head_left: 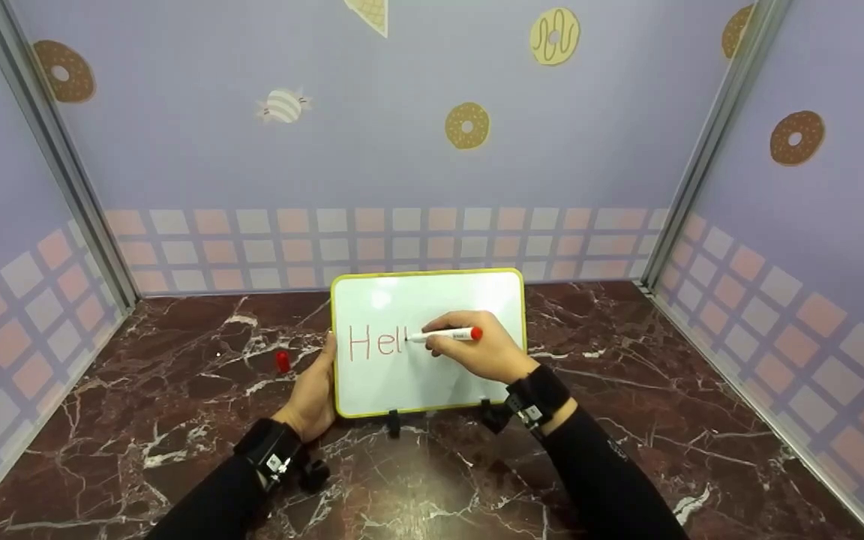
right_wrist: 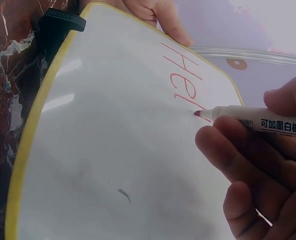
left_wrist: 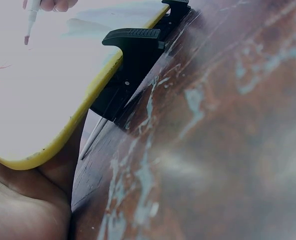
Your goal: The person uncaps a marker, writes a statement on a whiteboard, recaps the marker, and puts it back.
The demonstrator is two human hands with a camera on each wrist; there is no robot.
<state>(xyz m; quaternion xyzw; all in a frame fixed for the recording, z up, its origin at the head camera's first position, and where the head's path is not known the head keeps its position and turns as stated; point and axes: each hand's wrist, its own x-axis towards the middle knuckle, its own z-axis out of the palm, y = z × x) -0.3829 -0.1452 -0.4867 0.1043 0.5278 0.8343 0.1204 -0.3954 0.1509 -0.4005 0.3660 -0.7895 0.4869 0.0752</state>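
Observation:
A white board with a yellow rim stands tilted back on the table, red letters "Hel" on its left part. My left hand grips the board's left edge, thumb along the rim and the other fingers mostly hidden behind. Between thumb and fingers my right hand pinches a white marker with a red end. Its red tip is right at the board surface, beside the last letter. Black clip feet hold the board's lower edge.
A red marker cap rests on the dark marble table, left of the board. Lilac walls with a checked band and painted sweets enclose the table at the back and both sides. Metal posts mark the corners.

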